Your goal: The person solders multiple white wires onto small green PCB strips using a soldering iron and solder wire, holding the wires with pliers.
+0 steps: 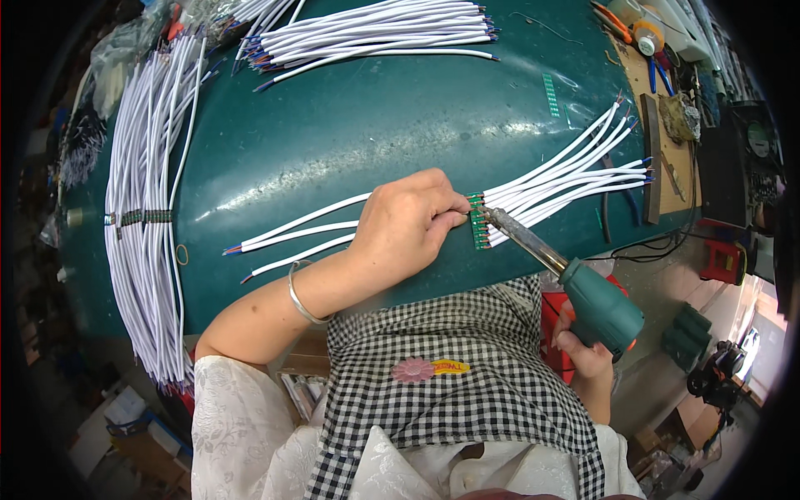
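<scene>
A narrow green circuit board strip (481, 237) lies on the green work mat, with several white cables (554, 187) fanning out from its right side. My left hand (406, 218) is closed at the strip's left edge, thumb and forefinger pinched together on a white cable (304, 207) whose end is hidden in the fingers. Three cables run out leftward from beneath this hand. In my right hand (586, 354) is a soldering iron (602, 307) with a thick green handle. Its metal barrel slants up to the left, and the tip is at the strip beside my left fingertips.
Bundled white cables (146, 275) hang over the mat's left side; another cable pile (375, 32) lies at the back. Loose green strips (551, 96), pliers (633, 200) and a dark bar (651, 158) are at right. A rubber band (182, 254) lies near the left bundle.
</scene>
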### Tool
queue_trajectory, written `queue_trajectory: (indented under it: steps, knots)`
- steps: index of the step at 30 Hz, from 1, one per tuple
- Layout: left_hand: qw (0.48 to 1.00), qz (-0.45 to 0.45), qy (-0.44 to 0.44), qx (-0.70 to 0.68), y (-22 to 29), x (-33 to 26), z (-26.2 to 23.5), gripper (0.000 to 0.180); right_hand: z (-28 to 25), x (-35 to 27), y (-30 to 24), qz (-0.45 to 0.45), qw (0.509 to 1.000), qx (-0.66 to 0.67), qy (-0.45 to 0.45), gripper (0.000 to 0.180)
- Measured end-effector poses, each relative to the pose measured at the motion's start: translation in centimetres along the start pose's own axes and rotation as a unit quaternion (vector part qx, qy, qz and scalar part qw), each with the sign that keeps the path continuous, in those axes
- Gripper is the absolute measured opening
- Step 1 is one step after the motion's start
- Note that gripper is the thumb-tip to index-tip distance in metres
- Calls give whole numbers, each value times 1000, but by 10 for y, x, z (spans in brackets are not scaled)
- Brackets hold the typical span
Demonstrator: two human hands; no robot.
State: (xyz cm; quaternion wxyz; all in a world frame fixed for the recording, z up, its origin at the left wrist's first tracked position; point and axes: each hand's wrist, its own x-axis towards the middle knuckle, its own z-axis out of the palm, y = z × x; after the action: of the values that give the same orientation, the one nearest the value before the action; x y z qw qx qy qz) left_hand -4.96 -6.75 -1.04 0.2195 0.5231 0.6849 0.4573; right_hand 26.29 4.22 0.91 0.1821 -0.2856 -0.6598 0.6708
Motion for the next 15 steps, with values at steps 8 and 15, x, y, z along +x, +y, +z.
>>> queue_trajectory:
  steps: [8,15]
  knots:
    - [1000,1,-3,3,0,-1,-1,14,-3,-1,2,-2,999,-25,-25,24]
    - [1000,9,4,-9,-2,-1,0,14,-4,-1,-1,11,999,-32,-33,22]
